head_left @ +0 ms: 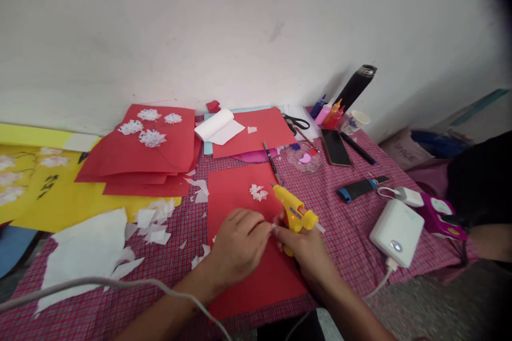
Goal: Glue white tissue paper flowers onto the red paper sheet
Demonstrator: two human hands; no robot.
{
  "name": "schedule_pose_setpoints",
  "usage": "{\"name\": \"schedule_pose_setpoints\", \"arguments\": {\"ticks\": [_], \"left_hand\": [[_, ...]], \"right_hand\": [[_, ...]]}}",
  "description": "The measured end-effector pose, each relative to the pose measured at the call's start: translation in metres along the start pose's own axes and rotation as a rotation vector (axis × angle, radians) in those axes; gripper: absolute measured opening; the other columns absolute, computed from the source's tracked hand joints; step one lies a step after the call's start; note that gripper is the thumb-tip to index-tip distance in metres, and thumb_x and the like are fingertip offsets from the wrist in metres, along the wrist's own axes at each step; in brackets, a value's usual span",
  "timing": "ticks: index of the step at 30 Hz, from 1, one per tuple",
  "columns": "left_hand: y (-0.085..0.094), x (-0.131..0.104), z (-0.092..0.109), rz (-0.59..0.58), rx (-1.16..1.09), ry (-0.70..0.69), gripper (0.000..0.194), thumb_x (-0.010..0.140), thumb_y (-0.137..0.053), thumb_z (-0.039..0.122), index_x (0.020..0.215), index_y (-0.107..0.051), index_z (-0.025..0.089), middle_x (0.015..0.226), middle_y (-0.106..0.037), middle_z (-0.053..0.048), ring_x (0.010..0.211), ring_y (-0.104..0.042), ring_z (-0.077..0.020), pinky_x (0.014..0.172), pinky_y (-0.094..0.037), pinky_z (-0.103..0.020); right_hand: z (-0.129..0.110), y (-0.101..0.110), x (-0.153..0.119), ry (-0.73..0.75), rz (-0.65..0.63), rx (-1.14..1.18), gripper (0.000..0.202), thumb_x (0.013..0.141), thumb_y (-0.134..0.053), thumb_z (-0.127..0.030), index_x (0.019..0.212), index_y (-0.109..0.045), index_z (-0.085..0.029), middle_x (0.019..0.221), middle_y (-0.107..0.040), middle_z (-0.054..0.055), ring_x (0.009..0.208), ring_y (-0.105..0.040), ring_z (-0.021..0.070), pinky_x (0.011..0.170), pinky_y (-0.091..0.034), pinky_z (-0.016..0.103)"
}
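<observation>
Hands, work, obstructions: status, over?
Right hand holding yellow glue gun; left hand at small white scrap. Red sheet beneath, white paper flower on it. Loose scraps by left hand.

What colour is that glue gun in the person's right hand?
The hot glue gun in the right hand is bright yellow; it shows in the head view.

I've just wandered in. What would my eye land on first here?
Probably the bright yellow glue gun in the person's right grip, over the red sheet at the front. Next might come the white flowers on the red stack at back left, then the black flask near the wall at back right.
</observation>
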State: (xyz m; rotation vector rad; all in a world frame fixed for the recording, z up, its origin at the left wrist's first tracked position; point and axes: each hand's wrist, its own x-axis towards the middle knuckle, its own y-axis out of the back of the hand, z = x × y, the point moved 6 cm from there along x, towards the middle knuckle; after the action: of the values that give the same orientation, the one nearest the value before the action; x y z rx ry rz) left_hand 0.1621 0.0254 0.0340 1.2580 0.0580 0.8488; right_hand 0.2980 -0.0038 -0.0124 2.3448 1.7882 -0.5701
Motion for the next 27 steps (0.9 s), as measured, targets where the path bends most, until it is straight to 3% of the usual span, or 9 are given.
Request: {"name": "schedule_pose_setpoints", "arguments": {"ticks": [7, 10, 14, 21, 27], "left_hand": [[0.0, 0.0, 0.001, 0.007, 0.039, -0.029, 0.017, 0.096, -0.049, 0.016, 0.093, -0.066, 0.017, 0.089, -0.066, -0.007, 0.08, -0.056, -0.02, 0.077, -0.046, -0.038], [-0.001, -0.001, -0.002, 0.009, 0.001, 0.002, 0.017, 0.096, -0.05, 0.015, 0.093, -0.066, 0.017, 0.089, -0.067, -0.007, 0.082, -0.058, -0.0202, 0.079, -0.047, -0.038], [0.001, -0.002, -0.014, 0.024, -0.046, 0.086, 0.016, 0.096, -0.051, 0.017, 0.097, -0.067, 0.018, 0.095, -0.068, -0.008, 0.089, -0.061, -0.0205, 0.084, -0.048, -0.038], [0.003, 0.001, -0.037, -0.128, -0.208, 0.231, 0.018, 0.098, -0.05, 0.022, 0.094, -0.067, 0.019, 0.1, -0.068, -0.007, 0.092, -0.063, -0.0187, 0.084, -0.05, -0.033], [0.019, 0.02, -0.063, -0.139, -0.238, 0.279, 0.017, 0.097, -0.05, 0.022, 0.091, -0.066, 0.019, 0.095, -0.069, -0.005, 0.089, -0.062, -0.0182, 0.081, -0.047, -0.031]], "right_hand": [[0.0, -0.005, -0.002, -0.024, -0.005, 0.063, 0.024, 0.068, -0.076, -0.028, 0.08, -0.057, -0.022, 0.068, -0.06, -0.003, 0.049, -0.048, 0.0117, 0.048, -0.039, 0.026], [-0.001, -0.003, -0.004, 0.02, -0.025, 0.058, 0.025, 0.074, -0.076, -0.034, 0.087, -0.058, -0.022, 0.067, -0.061, -0.003, 0.049, -0.049, 0.0119, 0.048, -0.039, 0.026], [-0.004, 0.017, -0.004, 0.1, -0.029, -0.044, 0.028, 0.088, -0.067, -0.046, 0.095, -0.063, -0.02, 0.06, -0.059, -0.002, 0.052, -0.051, 0.014, 0.05, -0.04, 0.026], [-0.009, 0.065, 0.014, 0.069, -0.095, -0.351, 0.043, 0.092, -0.058, -0.056, 0.076, -0.067, -0.018, 0.057, -0.058, 0.001, 0.051, -0.05, 0.0135, 0.049, -0.035, 0.027], [-0.024, 0.066, 0.034, 0.02, -0.192, -0.407, 0.046, 0.087, -0.059, -0.062, 0.078, -0.066, -0.018, 0.053, -0.057, -0.001, 0.045, -0.047, 0.0116, 0.044, -0.032, 0.024]]}}
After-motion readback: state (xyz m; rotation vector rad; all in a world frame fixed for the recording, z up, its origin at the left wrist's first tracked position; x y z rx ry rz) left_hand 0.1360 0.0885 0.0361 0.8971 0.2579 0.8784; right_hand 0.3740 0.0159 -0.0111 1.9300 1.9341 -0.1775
